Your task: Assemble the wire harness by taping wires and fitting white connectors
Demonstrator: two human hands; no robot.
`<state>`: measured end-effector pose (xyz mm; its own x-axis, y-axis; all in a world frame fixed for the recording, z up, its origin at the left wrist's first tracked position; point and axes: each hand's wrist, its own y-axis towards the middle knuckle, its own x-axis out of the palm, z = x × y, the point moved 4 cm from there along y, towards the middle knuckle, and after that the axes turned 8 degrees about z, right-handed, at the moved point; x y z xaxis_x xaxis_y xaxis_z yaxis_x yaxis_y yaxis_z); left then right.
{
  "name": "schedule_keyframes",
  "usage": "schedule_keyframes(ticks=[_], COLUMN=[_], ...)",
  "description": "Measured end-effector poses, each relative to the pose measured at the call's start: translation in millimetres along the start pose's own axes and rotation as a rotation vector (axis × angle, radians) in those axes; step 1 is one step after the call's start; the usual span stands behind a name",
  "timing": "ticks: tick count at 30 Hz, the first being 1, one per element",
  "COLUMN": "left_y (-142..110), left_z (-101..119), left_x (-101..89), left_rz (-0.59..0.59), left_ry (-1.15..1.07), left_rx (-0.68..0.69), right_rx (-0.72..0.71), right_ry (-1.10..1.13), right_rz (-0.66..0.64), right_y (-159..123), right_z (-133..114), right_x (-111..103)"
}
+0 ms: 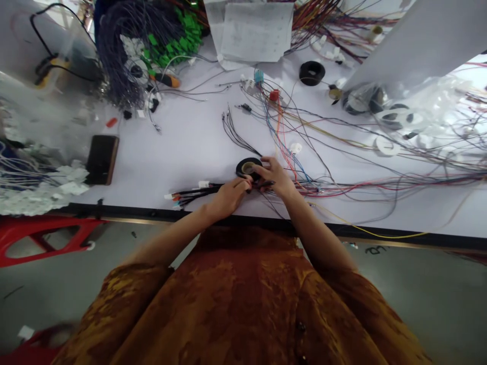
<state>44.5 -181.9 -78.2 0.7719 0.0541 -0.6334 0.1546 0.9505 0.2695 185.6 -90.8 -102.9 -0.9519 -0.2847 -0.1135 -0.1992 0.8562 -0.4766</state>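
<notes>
A roll of black tape (241, 169) stands out between my hands, close to the table's front edge. My right hand (278, 177) is closed on the roll, its thumb and fingers at the core. My left hand (229, 196) pinches the wire bundle (211, 189) just beside the roll. To the left the bundle runs in black covering to white, orange and blue connectors (177, 198); to the right its loose wires (350, 186) spread along the table. Several black wires (241, 138) branch upward from near the roll. The fingertips partly hide where tape and wires meet.
A phone (102, 159) lies at left beside a heap of white connectors (45, 187). Behind are green-ended wires (175, 43), a screwdriver (167, 79), paper sheets (256, 33) and another tape roll (312, 73). Plastic bags (411, 109) and tangled wires cover the right. A red stool (45, 235) stands below.
</notes>
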Motion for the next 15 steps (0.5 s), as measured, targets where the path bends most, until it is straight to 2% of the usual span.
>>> schedule_keyframes(ticks=[2, 4, 6, 7, 9, 12, 15], left_y=[-0.4, 1.2, 5.0, 8.3, 15.5, 22.3, 24.5], left_z=[-13.8, -30.3, -42.1, -44.8, -44.9, -41.2, -43.2], left_x=[-2.9, -3.2, 0.1, 1.8, 4.6, 7.5, 8.4], left_rz=[0.148, 0.286, 0.308, 0.273, 0.151, -0.012, -0.014], left_ry=[-0.131, -0.306, -0.439, -0.468, -0.491, -0.462, -0.399], left_rx=[-0.179, -0.42, -0.575, -0.585, -0.513, -0.377, -0.387], right_rx=[-0.006, -0.103, -0.247, -0.311, -0.392, -0.405, -0.408], right_ry=[-0.07, -0.109, -0.134, -0.153, -0.198, -0.261, -0.285], right_rz=[-0.017, 0.02, 0.079, 0.114, 0.181, 0.25, 0.279], right_y=[-0.3, -7.5, -19.0, -24.8, -33.6, -37.8, -40.3], right_z=[-0.7, 0.4, 2.9, 4.9, 9.9, 15.9, 15.9], right_x=[1.6, -4.2, -13.4, -17.8, -23.5, -25.1, -25.4])
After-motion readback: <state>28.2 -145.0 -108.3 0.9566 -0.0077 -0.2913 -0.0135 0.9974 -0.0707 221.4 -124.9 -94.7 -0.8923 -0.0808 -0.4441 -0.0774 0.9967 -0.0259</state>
